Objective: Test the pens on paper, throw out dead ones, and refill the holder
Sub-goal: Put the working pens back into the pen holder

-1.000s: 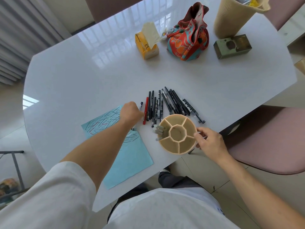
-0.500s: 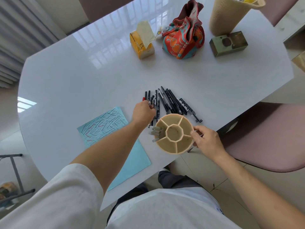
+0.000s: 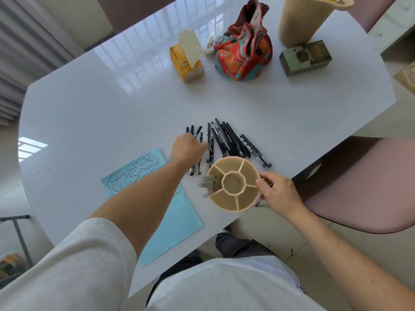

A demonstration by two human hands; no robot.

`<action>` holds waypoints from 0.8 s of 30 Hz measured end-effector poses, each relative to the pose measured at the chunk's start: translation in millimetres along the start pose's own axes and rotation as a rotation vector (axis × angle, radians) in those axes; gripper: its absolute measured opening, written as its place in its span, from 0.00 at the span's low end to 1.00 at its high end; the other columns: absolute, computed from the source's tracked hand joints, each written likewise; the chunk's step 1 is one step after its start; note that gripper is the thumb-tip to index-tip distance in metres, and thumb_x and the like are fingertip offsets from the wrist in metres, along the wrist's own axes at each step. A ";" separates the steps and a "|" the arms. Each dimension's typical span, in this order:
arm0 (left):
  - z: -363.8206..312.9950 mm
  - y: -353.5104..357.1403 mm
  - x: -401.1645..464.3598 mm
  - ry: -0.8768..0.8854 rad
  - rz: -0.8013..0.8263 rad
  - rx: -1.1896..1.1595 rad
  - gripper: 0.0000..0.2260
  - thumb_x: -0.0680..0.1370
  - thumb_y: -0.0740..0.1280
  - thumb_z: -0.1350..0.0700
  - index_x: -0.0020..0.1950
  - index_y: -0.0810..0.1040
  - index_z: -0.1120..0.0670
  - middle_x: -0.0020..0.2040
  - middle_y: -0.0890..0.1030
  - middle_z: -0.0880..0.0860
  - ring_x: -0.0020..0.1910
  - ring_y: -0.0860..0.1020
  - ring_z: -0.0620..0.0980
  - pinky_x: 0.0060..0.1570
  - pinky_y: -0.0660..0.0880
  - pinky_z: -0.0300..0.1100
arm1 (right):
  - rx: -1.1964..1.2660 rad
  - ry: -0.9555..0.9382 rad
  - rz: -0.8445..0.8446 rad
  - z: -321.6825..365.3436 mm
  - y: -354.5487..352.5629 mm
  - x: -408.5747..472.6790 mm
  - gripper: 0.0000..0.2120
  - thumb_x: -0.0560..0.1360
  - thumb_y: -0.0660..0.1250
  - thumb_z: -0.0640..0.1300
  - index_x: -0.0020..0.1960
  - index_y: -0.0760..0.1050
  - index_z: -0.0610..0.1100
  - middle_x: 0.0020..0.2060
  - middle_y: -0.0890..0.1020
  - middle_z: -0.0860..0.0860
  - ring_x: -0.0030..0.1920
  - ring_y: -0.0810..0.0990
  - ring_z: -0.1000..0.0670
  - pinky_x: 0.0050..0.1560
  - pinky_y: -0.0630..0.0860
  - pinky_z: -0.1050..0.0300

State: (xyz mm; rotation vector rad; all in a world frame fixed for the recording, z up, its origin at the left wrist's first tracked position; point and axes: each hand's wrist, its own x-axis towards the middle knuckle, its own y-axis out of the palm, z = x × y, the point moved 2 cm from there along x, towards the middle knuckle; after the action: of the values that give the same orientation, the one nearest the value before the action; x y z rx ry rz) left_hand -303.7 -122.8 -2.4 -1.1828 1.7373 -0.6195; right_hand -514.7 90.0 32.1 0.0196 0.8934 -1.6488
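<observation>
A round beige pen holder (image 3: 226,209) with wedge compartments stands at the table's near edge. My right hand (image 3: 279,194) grips its right rim. Several grey pen ends (image 3: 207,183) stick out of its left compartment. Beyond it, several black pens (image 3: 226,140) lie fanned out on the white table (image 3: 112,104). My left hand (image 3: 187,148) rests on the left group of pens with its fingers curled over them; their ends show above and below the hand. A light blue sheet of paper (image 3: 170,221) with scribbled test lines lies to the left, partly under my left forearm.
At the far side stand a yellow tissue box (image 3: 187,63), a red and teal fabric pouch (image 3: 244,55), a tall beige woven basket (image 3: 301,21) and a green metal box (image 3: 305,57). A pink chair (image 3: 359,187) is right of the table edge.
My left hand has moved from the paper's edge to the right, onto the left group of pens, hiding the red pen. My right hand has stayed on the holder's rim.
</observation>
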 end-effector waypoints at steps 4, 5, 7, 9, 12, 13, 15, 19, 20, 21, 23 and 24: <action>-16.9 -2.8 6.2 0.033 -0.020 -0.002 0.10 0.73 0.57 0.49 0.37 0.70 0.55 0.32 0.73 0.49 0.30 0.70 0.48 0.29 0.63 0.42 | 0.004 0.001 -0.003 0.9 -0.6 1.3 0.08 0.81 0.64 0.47 0.53 0.83 0.49 0.41 0.84 0.54 0.42 0.85 0.50 0.48 0.83 0.45; -19.7 -1.4 9.4 0.030 -0.012 0.008 0.10 0.74 0.57 0.50 0.43 0.70 0.55 0.35 0.72 0.50 0.33 0.71 0.49 0.32 0.64 0.44 | -0.001 0.001 -0.005 1.2 -0.4 1.7 0.08 0.81 0.64 0.47 0.52 0.83 0.50 0.40 0.84 0.55 0.42 0.85 0.50 0.48 0.82 0.45; -22.0 5.2 15.1 0.042 0.006 0.047 0.09 0.76 0.56 0.51 0.48 0.68 0.56 0.38 0.73 0.52 0.36 0.72 0.50 0.33 0.64 0.45 | -0.001 0.007 -0.008 1.5 -0.2 2.6 0.08 0.80 0.64 0.47 0.52 0.83 0.51 0.40 0.84 0.54 0.41 0.84 0.50 0.48 0.82 0.45; -21.1 13.1 18.6 0.071 0.017 0.084 0.08 0.79 0.60 0.50 0.49 0.67 0.55 0.40 0.74 0.51 0.34 0.70 0.45 0.28 0.62 0.42 | 0.002 0.012 -0.004 1.7 -0.1 3.2 0.09 0.80 0.64 0.48 0.53 0.83 0.51 0.41 0.84 0.54 0.42 0.84 0.49 0.48 0.82 0.44; -17.7 19.2 18.9 0.094 0.018 0.087 0.16 0.77 0.70 0.44 0.50 0.66 0.52 0.38 0.72 0.46 0.35 0.70 0.41 0.27 0.62 0.37 | 0.003 0.010 -0.003 1.7 -0.3 3.2 0.09 0.80 0.64 0.49 0.55 0.83 0.51 0.42 0.84 0.55 0.42 0.84 0.50 0.49 0.83 0.44; -17.3 19.5 18.7 0.099 0.016 0.097 0.18 0.75 0.72 0.43 0.49 0.67 0.53 0.37 0.73 0.46 0.35 0.71 0.41 0.27 0.62 0.36 | 0.001 0.007 -0.005 1.5 -0.4 3.1 0.10 0.80 0.64 0.49 0.55 0.83 0.51 0.42 0.84 0.56 0.42 0.84 0.50 0.49 0.83 0.45; -18.0 18.7 19.5 0.098 0.018 0.117 0.18 0.73 0.74 0.44 0.44 0.70 0.55 0.35 0.75 0.49 0.33 0.73 0.43 0.25 0.63 0.37 | -0.007 0.002 -0.007 1.1 -0.6 3.1 0.10 0.80 0.64 0.49 0.56 0.83 0.51 0.42 0.84 0.56 0.42 0.84 0.50 0.49 0.82 0.44; -24.1 17.7 18.9 0.150 0.037 0.229 0.17 0.73 0.70 0.50 0.31 0.68 0.56 0.28 0.72 0.51 0.28 0.72 0.51 0.23 0.61 0.39 | 0.010 0.011 -0.011 2.6 -0.9 3.5 0.10 0.80 0.64 0.48 0.56 0.83 0.50 0.44 0.85 0.54 0.43 0.84 0.49 0.50 0.82 0.43; -25.0 18.8 18.0 0.166 0.044 0.255 0.16 0.73 0.69 0.51 0.30 0.68 0.56 0.27 0.71 0.51 0.27 0.72 0.50 0.22 0.61 0.38 | 0.011 0.013 -0.012 3.7 -0.9 3.6 0.10 0.80 0.65 0.47 0.56 0.83 0.49 0.44 0.85 0.54 0.43 0.84 0.49 0.50 0.82 0.43; -25.1 20.2 17.2 0.178 0.053 0.271 0.15 0.73 0.67 0.52 0.30 0.68 0.56 0.27 0.71 0.51 0.26 0.71 0.49 0.22 0.61 0.38 | 0.012 0.017 -0.012 4.7 -0.9 3.4 0.10 0.80 0.65 0.47 0.56 0.83 0.49 0.44 0.85 0.54 0.43 0.84 0.48 0.50 0.82 0.43; -24.5 21.0 15.6 0.200 0.065 0.291 0.14 0.74 0.65 0.53 0.31 0.69 0.56 0.28 0.72 0.51 0.27 0.72 0.49 0.22 0.61 0.38 | 0.003 0.022 -0.015 6.7 -1.4 3.2 0.10 0.80 0.65 0.47 0.56 0.83 0.49 0.43 0.85 0.54 0.42 0.84 0.48 0.51 0.82 0.44; -23.6 19.9 15.4 0.211 0.072 0.287 0.13 0.74 0.64 0.53 0.31 0.69 0.56 0.28 0.72 0.52 0.27 0.72 0.50 0.22 0.61 0.39 | -0.002 0.020 -0.017 7.7 -1.4 3.4 0.09 0.80 0.65 0.47 0.56 0.83 0.49 0.43 0.84 0.53 0.42 0.84 0.48 0.51 0.81 0.44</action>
State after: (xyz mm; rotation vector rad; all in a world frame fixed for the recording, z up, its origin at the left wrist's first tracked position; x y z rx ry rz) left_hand -335.3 -130.6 -13.7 -0.8770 1.7843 -0.9419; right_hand -513.4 83.0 36.7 0.0269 0.9128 -1.6660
